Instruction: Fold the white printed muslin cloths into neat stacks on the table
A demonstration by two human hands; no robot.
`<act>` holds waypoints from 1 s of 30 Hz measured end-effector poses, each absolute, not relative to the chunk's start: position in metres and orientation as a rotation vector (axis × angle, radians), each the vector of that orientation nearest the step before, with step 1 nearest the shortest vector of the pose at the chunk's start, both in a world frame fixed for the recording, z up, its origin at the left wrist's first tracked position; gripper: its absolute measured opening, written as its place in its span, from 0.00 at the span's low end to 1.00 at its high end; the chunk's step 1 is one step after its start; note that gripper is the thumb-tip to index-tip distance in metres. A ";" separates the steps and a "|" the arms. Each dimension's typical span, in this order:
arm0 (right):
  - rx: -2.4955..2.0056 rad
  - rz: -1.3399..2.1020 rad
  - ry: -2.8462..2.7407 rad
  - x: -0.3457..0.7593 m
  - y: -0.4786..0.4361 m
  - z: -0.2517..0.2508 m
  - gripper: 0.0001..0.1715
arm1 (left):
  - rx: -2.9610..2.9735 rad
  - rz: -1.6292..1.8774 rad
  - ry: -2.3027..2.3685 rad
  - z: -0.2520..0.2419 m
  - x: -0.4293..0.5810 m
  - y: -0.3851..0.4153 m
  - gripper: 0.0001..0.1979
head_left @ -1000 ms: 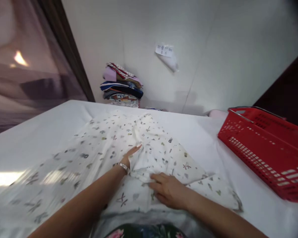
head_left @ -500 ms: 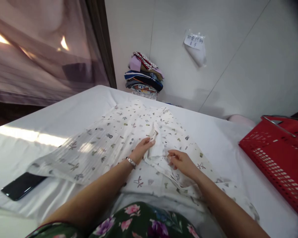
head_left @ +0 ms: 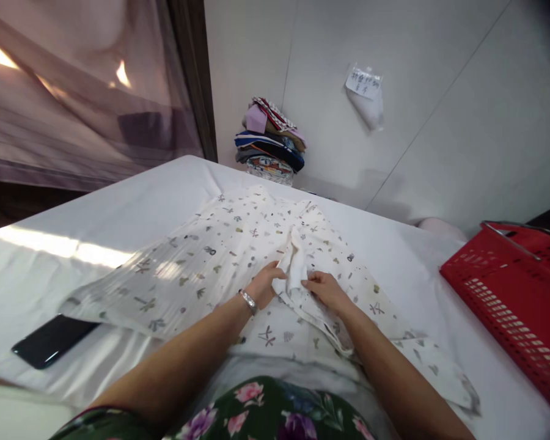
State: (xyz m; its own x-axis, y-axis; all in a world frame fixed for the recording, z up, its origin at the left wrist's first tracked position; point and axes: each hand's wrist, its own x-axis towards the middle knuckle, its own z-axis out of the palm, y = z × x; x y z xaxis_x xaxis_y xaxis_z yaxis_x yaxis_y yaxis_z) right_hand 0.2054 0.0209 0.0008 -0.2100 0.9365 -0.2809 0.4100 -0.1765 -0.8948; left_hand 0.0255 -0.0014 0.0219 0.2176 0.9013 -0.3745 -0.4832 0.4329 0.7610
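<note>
A white garment [head_left: 201,263] printed with small grey and green motifs lies spread over the white-covered table [head_left: 119,214]. My left hand [head_left: 264,286], with a silver bracelet at the wrist, is closed on a raised fold of this cloth near its middle. My right hand [head_left: 324,291] pinches the same fold from the other side, a few centimetres away. Between the two hands the fabric stands up in a small ridge.
A black phone [head_left: 50,341] lies at the table's left front. A red plastic basket [head_left: 513,299] stands at the right edge. A stack of folded clothes [head_left: 270,142] sits against the back wall, under a paper note [head_left: 364,84]. A sheer curtain hangs at the left.
My hands have come together at the middle of the garment and gathered a fold up between them. The view has swung left, bringing the phone into sight.
</note>
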 end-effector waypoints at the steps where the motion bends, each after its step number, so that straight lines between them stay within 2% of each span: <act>1: -1.514 1.331 -1.585 0.206 0.020 0.001 0.14 | 0.543 1.035 0.896 0.023 0.025 -0.002 0.26; 4: -1.413 1.191 -1.478 0.211 0.016 0.012 0.14 | 0.560 1.058 0.976 0.023 0.024 0.000 0.23; 9: -1.210 0.903 -1.283 0.224 -0.011 0.056 0.13 | 0.844 1.204 1.302 0.017 0.017 0.005 0.09; 13: -1.174 0.629 -1.344 0.220 -0.035 0.076 0.15 | 1.077 1.203 1.397 0.023 0.015 0.001 0.12; 15: -1.195 0.683 -1.435 0.210 -0.038 0.074 0.14 | 1.174 1.183 1.355 0.029 0.018 -0.005 0.12; 18: -1.195 1.000 -1.451 0.191 -0.032 0.062 0.13 | 1.309 1.212 1.272 0.037 0.025 -0.014 0.13; 22: -1.139 1.292 -1.323 0.175 -0.023 0.049 0.17 | 1.475 1.273 1.353 0.037 0.030 -0.020 0.13; 25: -1.106 1.329 -1.232 0.173 -0.023 0.045 0.18 | 1.610 1.280 1.435 0.035 0.030 -0.022 0.08; 30: -1.065 1.306 -1.211 0.174 -0.027 0.044 0.11 | 1.871 1.280 1.400 0.037 0.032 -0.027 0.05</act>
